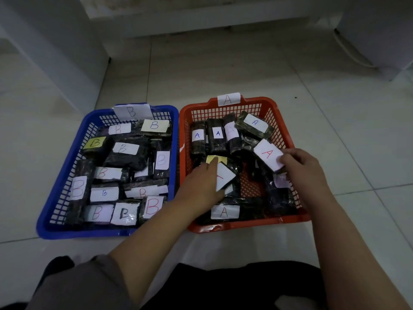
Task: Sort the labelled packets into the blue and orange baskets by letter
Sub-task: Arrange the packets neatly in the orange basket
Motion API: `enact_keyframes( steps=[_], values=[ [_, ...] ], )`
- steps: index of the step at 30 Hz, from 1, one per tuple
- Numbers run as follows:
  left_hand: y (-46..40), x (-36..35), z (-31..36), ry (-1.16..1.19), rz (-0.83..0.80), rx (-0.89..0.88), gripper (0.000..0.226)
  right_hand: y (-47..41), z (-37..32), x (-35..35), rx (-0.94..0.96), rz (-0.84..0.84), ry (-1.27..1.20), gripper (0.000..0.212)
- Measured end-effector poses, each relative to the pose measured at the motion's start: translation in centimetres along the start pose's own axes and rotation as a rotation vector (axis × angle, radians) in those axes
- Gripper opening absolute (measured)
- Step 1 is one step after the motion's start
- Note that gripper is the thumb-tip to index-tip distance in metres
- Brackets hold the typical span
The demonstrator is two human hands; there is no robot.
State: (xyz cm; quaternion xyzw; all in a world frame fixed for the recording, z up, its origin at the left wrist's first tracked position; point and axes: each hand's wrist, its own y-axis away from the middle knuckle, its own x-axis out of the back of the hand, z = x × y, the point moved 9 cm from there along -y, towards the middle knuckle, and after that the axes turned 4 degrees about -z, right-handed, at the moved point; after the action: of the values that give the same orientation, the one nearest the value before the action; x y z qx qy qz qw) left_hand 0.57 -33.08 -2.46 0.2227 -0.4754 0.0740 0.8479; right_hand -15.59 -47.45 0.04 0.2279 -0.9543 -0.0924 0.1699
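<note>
Packets crowd the blue basket (pixel 107 231) wall to wall; the orange basket (pixel 257 104) shows bare mesh near centre and far left.

Pale tiled floor (pixel 223 70), white cable (pixel 348 52) along the right wall, white furniture base (pixel 196 21) behind.

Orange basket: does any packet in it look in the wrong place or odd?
No wrong letter shows in the orange basket. Readable labels say A. The yellow label and another white one are partly hidden under the left hand, so they cannot be read.
</note>
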Motion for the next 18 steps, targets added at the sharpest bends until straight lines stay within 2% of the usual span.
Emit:
enact_keyframes(
  steps=[3, 8, 10, 15, 18],
  values=[
    [-0.2, 0.5, -0.2, 0.128, -0.033, -0.025, 0.092, 0.0, -0.4, 0.2, 0.053, 0.016, 0.085, 0.017],
    [-0.5, 0.7, 0.0, -0.028, -0.13, -0.087, 0.077, 0.3, -1.8, 0.2, 0.16, 0.049, 0.189, 0.022],
    [-0.8, 0.5, -0.3, 0.01, -0.191, -0.061, 0.08, 0.3, -1.8, -0.8, 0.154, -0.018, 0.236, 0.023],
    [-0.4, 1.3, 0.5, 0.182, -0.301, -0.074, 0.101, 1.4, -1.2, -5.2, 0.186, -0.363, 0.491, 0.013],
    [-0.4, 1.0, 2.2, 0.166, -0.281, -0.172, 0.1, 1.5, -1.1, -5.6, 0.178, -0.382, 0.538, 0.01]
  ],
)
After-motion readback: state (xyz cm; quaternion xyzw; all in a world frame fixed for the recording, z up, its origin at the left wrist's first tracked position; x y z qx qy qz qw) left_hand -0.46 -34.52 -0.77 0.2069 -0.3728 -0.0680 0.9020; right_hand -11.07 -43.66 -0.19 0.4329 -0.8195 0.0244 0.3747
